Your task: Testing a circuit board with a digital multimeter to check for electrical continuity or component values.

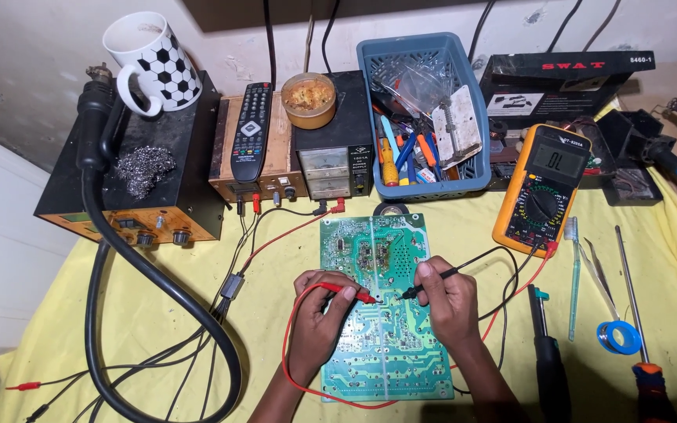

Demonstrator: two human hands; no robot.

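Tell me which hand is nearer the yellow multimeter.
Right. The right hand lies just below-left of the yellow multimeter; the left hand is farther left across the circuit board.

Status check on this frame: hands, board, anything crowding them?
Left hand pinching red probe, right hand pinching black probe. Both tips on green circuit board. Probe leads loop nearby, nothing blocking.

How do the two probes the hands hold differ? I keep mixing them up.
The red probe sits in the left hand, pointing right; the black probe sits in the right hand, pointing left. Red trails a red lead, black a black one. Both tips meet the green circuit board.
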